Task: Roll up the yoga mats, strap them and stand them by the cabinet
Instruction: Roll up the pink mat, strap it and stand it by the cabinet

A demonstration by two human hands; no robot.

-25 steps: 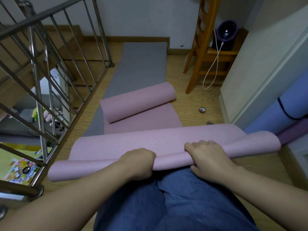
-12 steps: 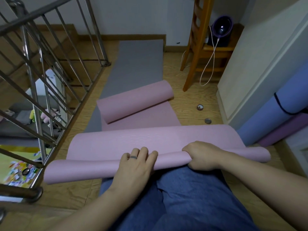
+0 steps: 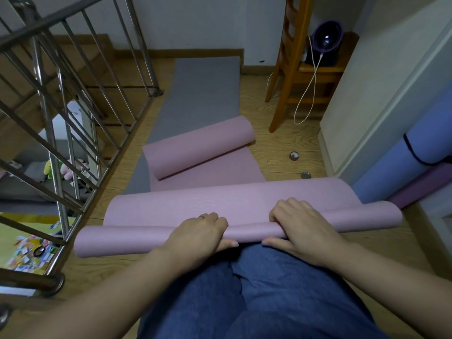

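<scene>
Rolling step — mat point(image 3: 156, 211) gripped by curled left hand point(image 3: 200, 234) and right hand point(image 3: 303, 228); even forward push needed next.

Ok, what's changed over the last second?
The left hand opened flat on the pink mat half a second ago and now grips its roll again, thumb underneath. The right hand kept its grip. The grey mat and blue mat haven't moved.
</scene>
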